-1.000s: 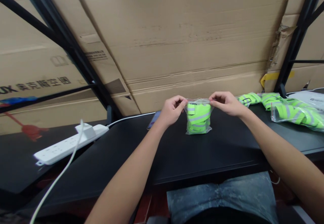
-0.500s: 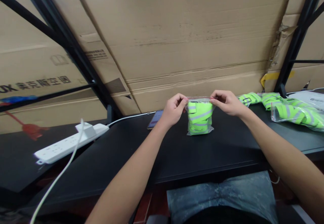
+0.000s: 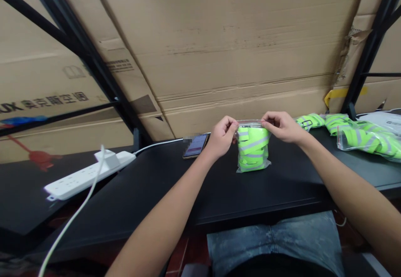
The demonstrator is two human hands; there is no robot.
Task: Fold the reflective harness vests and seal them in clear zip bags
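Note:
A clear zip-top plastic bag (image 3: 253, 149) stands on the black table (image 3: 260, 197), packed with folded fluorescent yellow-green reflective vest material with grey stripes. My left hand (image 3: 223, 137) pinches the bag's top left corner between thumb and fingers. My right hand (image 3: 281, 126) holds the top right corner the same way. The top edge is stretched flat between them, and the bag's bottom rests on the tabletop.
A smartphone (image 3: 196, 146) lies left of my left hand. Further right are another bagged vest (image 3: 368, 139) and loose green vest material (image 3: 336, 123). A white power strip (image 3: 89, 176) with a cable sits at left. Cardboard sheets and black shelf posts stand behind.
The bag and both hands have shifted slightly right in view. More of the phone now shows beside my left hand. Both hands keep their hold on the bag's top edge.

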